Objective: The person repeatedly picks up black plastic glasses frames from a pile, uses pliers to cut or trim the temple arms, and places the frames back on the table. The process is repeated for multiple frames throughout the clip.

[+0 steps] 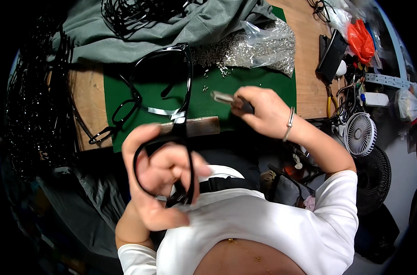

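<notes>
My left hand [158,183] is raised close, its fingers curled and smeared by motion. It grips a glossy black strap [190,78] that loops around the fingers and arches away over the table. Farther right, my right hand [263,110] is closed around pliers [227,98] with dark handles, their metal jaws pointing left. Those jaws are apart from the strap. Beneath both hands lies a green mat [254,82], with a textured metallic bar [204,125] along its near edge. Small silver metal pieces [224,71] are scattered by a heap [227,48] of the same.
Bundles of black straps [39,119] hang at the left; more lie on grey cloth [172,34] at the back. Clear plastic [268,34] partly covers the silver heap. To the right are a black phone [331,56], a red bag [360,41], yellow-handled pliers [331,103] and a white fan [359,131].
</notes>
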A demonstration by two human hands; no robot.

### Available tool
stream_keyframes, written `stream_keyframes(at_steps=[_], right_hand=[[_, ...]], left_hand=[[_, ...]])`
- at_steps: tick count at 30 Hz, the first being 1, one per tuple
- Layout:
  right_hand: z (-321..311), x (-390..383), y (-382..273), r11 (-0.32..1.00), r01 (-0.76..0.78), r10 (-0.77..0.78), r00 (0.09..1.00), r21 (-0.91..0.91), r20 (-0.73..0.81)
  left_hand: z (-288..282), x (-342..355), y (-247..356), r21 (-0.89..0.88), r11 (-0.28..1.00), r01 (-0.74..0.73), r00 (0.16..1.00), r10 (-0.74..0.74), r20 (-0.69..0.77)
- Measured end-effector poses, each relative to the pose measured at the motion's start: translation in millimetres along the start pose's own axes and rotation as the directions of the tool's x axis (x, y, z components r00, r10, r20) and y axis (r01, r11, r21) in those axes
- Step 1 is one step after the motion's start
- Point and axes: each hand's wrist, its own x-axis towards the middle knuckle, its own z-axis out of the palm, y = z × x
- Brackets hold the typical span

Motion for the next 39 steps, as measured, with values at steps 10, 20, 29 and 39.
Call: stream_keyframes(at_steps=[10, 20, 29, 39], right_hand=[[5, 25, 1, 0.987, -0.100, 0.106, 0.993, -0.125, 0.041], [25, 22, 0, 0.949, -0.003, -0.026, 0.996, -0.315, -0.089], [30, -5, -51, 0.811, 0.144, 0.070, 0.938, 0.567, -0.338], [23, -1, -54, 0.125, -0.217, 0.269, 0.947, 0.968, 0.177]], left_hand=[[-2, -23, -10, 0.151, 0.971, 0.187, 0.981, -0.193, 0.023], [0, -6, -45, 0.316, 0.897, 0.308, 0.941, -0.239, -0.239], [13, 0, -67, 0.456, 0.886, 0.084, 0.962, 0.048, -0.270], [13, 5, -53, 0.451, 0.870, 0.199, 0.961, -0.083, -0.264]])
